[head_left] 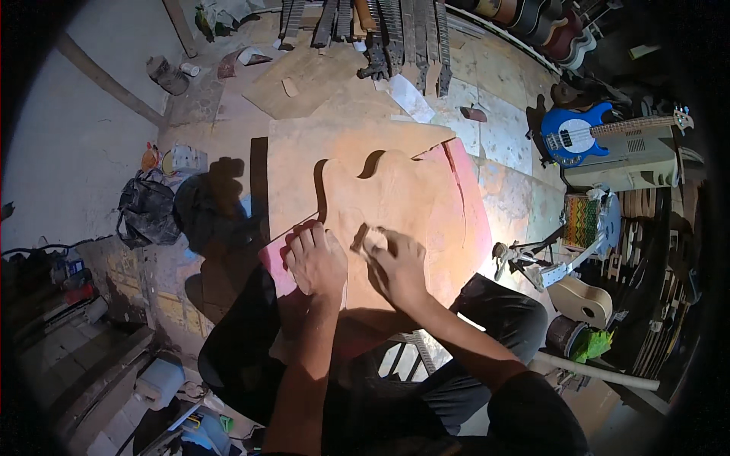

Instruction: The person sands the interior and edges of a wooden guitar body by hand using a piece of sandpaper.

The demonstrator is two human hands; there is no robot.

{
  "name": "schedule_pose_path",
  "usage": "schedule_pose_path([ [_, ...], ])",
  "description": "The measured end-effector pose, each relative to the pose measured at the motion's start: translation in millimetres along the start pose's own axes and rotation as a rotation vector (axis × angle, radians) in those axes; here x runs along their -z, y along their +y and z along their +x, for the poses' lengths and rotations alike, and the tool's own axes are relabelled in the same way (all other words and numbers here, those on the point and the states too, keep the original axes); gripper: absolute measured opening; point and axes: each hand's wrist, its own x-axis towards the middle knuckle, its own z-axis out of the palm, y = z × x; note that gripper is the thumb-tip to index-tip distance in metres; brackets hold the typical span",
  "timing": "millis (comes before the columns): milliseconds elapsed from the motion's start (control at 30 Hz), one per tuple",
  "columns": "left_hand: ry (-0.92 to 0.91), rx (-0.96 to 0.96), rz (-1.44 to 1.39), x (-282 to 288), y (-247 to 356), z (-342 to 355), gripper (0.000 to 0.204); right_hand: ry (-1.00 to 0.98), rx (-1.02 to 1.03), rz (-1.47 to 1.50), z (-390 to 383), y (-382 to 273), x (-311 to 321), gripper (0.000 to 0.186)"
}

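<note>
Sanding a wooden guitar body (395,197) laid across the lap, right hand (397,266) fingers curled around a small sanding block (366,239), left hand (315,258) pressed flat on the near edge, blue bass guitar (578,135) well apart at right.

A dusty floor (502,129) patched with plywood sheets was lit warmly at its middle. Unfinished guitar necks (380,30) were laid in a row at the top. A blue electric bass (578,133) was propped at the right, and a pale wall (61,129) was seen at the left.
</note>
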Motion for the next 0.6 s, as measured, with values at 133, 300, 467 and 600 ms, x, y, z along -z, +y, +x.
schedule_pose_path([
  [133,0.015,0.002,0.016,2.9,2.8,2.2,0.030,0.046,-0.031,-0.076,72.4,54.0,-8.7,0.029],
  [300,-0.006,-0.001,0.015,0.4,7.2,2.4,0.030,0.207,-0.153,-0.044,85.8,49.5,-13.7,0.028],
  [467,0.028,-0.009,0.036,1.2,0.4,2.5,0.030,0.023,0.016,-0.001,33.2,31.2,-3.3,0.029],
  [600,-0.054,0.010,0.007,4.8,10.5,2.8,0.030,0.233,-0.180,-0.056,130.7,74.9,3.7,0.032],
])
